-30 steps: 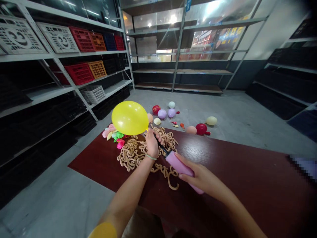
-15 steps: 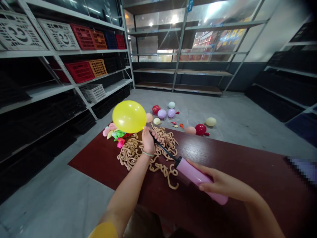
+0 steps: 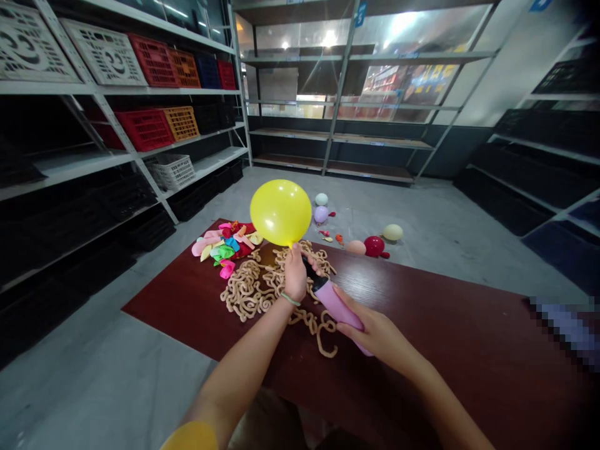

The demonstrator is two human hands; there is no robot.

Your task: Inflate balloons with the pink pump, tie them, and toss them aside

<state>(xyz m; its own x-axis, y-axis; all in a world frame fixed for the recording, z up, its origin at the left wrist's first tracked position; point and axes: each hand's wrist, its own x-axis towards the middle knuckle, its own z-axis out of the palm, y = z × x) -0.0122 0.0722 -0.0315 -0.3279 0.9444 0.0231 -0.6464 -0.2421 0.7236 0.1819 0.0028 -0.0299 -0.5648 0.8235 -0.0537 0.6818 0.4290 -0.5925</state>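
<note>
A yellow balloon [image 3: 280,211], swollen with air, stands above my left hand [image 3: 297,272]. That hand is closed around the balloon's neck and the black front end of a balloon pump. My right hand [image 3: 368,325] grips the pink barrel of the balloon pump [image 3: 338,307], which is pushed up close to my left hand, so its thin black rod is mostly out of sight. Beneath my hands lie tangled tan, worm-like strands [image 3: 244,290] on the dark red table [image 3: 422,312]. Limp balloons [image 3: 225,251] in many colours are heaped at the table's left corner.
Several inflated balloons [image 3: 374,245] and small limp ones rest on the grey floor past the table. Shelves with plastic crates [image 3: 152,128] line the left side. A metal rack [image 3: 335,125] stands at the back. A blurred, pixelated thing [image 3: 565,328] is at the table's right edge.
My right hand has pushed the pump barrel up and left toward my left hand, covering the rod. The yellow balloon has swung right and is more upright, uncovering more limp balloons.
</note>
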